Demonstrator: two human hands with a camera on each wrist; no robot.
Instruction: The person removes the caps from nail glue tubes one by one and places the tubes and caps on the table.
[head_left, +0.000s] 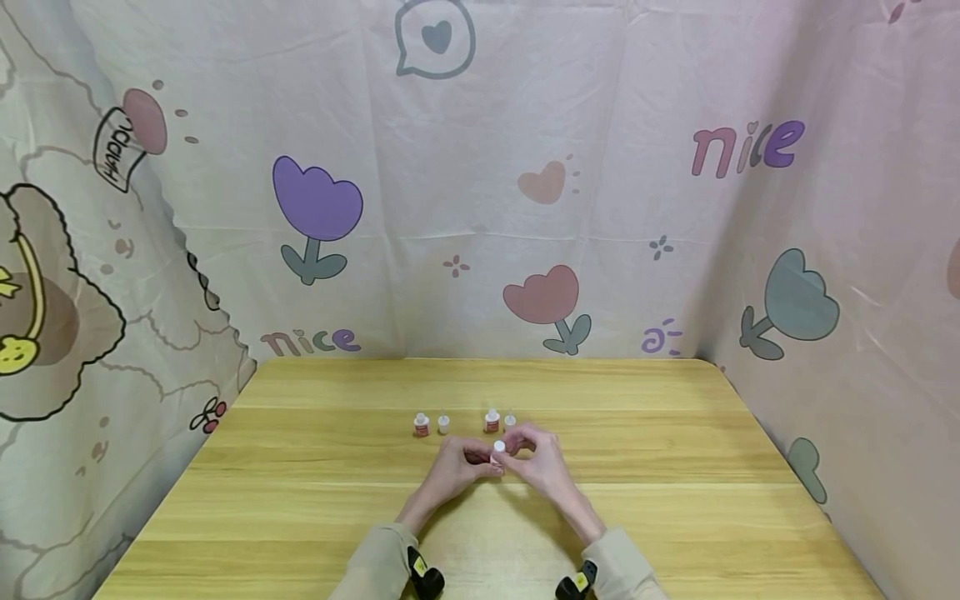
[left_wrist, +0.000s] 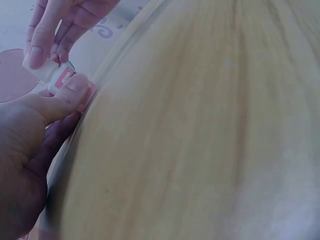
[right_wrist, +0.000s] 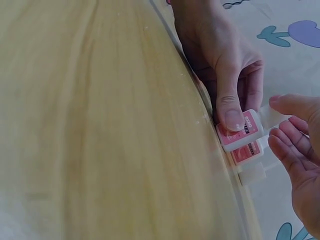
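Observation:
A small white bottle (right_wrist: 252, 122) with a pink-red label is between my two hands, above the table. My left hand (head_left: 454, 468) grips its body, the thumb pressed flat on the label in the right wrist view. With thumb and fingers my right hand (head_left: 542, 464) pinches the white cap (left_wrist: 44, 70) at the bottle's top. The bottle leans over in the left wrist view. Just beyond the hands stands another labelled bottle (head_left: 492, 421), and beside it a small white cap (head_left: 510, 422) with a thin stem pointing up, partly behind my right fingers.
Further left on the wooden table (head_left: 315, 500) are a third labelled bottle (head_left: 422, 425) and another white cap (head_left: 443, 423) with its stem up. A printed cloth (head_left: 465, 192) hangs behind the table's far edge and along both sides.

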